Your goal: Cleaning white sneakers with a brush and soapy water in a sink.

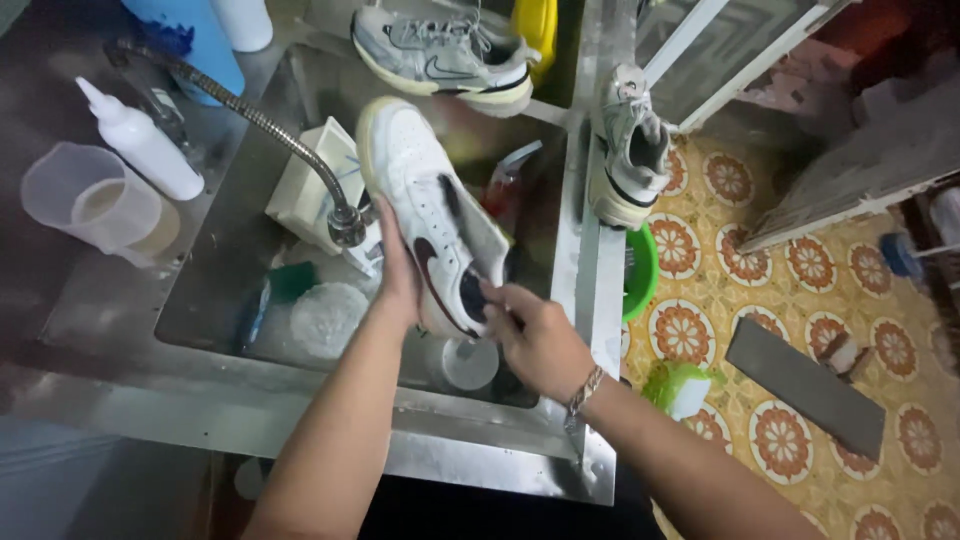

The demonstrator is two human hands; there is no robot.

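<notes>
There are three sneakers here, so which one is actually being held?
The white sneaker with the dark swoosh, gripped over the sink by the left hand and right hand. The two grey sneakers rest untouched on the sink's rim.

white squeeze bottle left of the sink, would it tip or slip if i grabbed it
The white squeeze bottle is tall and narrow with a pointed nozzle, so a sideways nudge would probably topple it. It looks like thin plastic, likely light and squashy. The counter by the sink may be wet, so it could be slippery.
</notes>
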